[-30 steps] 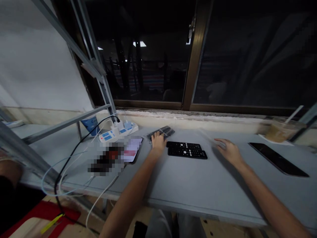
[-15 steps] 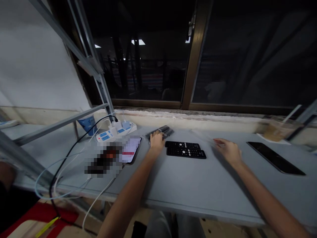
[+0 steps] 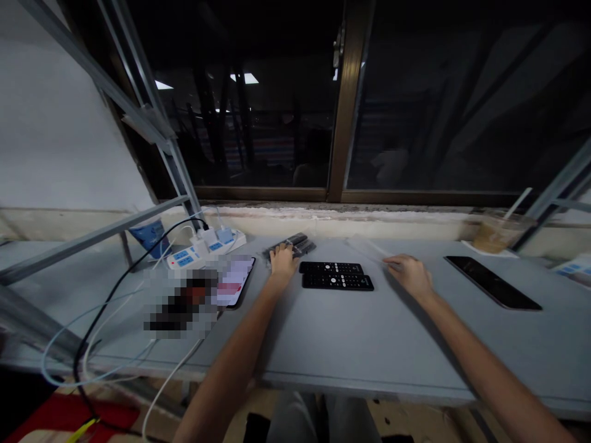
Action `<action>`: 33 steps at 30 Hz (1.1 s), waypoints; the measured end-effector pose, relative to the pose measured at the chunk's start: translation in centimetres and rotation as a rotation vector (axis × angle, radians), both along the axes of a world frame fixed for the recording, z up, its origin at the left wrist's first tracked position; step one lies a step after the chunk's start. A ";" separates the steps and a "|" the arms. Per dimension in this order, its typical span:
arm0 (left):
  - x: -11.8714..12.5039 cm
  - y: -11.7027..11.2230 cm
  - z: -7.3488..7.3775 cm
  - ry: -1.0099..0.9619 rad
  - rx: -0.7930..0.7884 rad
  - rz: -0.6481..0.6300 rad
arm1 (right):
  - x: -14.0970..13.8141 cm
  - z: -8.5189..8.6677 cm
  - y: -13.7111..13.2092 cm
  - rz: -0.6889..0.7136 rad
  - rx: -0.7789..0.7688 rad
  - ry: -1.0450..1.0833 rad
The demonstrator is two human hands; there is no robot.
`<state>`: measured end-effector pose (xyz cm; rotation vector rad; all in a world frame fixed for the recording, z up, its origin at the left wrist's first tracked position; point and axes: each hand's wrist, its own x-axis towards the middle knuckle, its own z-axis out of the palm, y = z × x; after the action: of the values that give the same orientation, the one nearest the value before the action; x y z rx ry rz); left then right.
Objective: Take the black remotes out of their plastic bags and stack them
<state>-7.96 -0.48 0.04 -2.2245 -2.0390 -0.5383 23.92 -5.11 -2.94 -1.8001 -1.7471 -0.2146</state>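
Observation:
My left hand (image 3: 282, 262) reaches across the grey table (image 3: 351, 344), its fingers bent over the near end of a dark bundle of remotes (image 3: 295, 242) in clear wrap. Just right of that hand, two black remote controls (image 3: 336, 275) lie side by side, flat and parallel. My right hand (image 3: 410, 274) lies on the table right of the remotes, fingers stretched out and pointing left. It holds nothing. A faint sheet of clear plastic (image 3: 367, 248) lies just beyond its fingertips.
A lit phone (image 3: 235, 280) and a blurred item lie left of my left hand. A white power strip (image 3: 203, 249) trails cables over the table's left edge. A dark phone (image 3: 492, 282) and an iced drink cup (image 3: 496, 231) sit at the right. Metal frame bars slant at both sides.
The view has swung a little to the right, so everything sits further left in the frame. Both hands keep their places relative to the remotes.

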 end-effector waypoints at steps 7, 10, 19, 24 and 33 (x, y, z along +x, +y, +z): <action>0.5 -0.8 1.0 -0.061 0.158 -0.149 | -1.4 1.2 -0.3 0.087 0.135 0.267; 1.3 -1.5 1.2 -0.028 0.228 -0.328 | -2.7 1.8 -0.6 0.156 0.118 0.524; 2.3 -2.4 0.5 0.050 0.244 -0.525 | -4.2 1.4 -0.8 0.369 -0.165 0.939; 2.3 -2.8 0.8 0.026 0.281 -0.596 | -4.5 1.7 -1.0 0.392 -0.191 0.961; 2.8 -3.1 1.4 0.038 0.269 -0.538 | -5.4 2.5 -1.5 0.393 -0.196 1.018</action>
<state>-5.14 -3.63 1.44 -2.5644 -1.2387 -0.7462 18.54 -6.57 -0.40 -1.2481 -1.3066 0.9031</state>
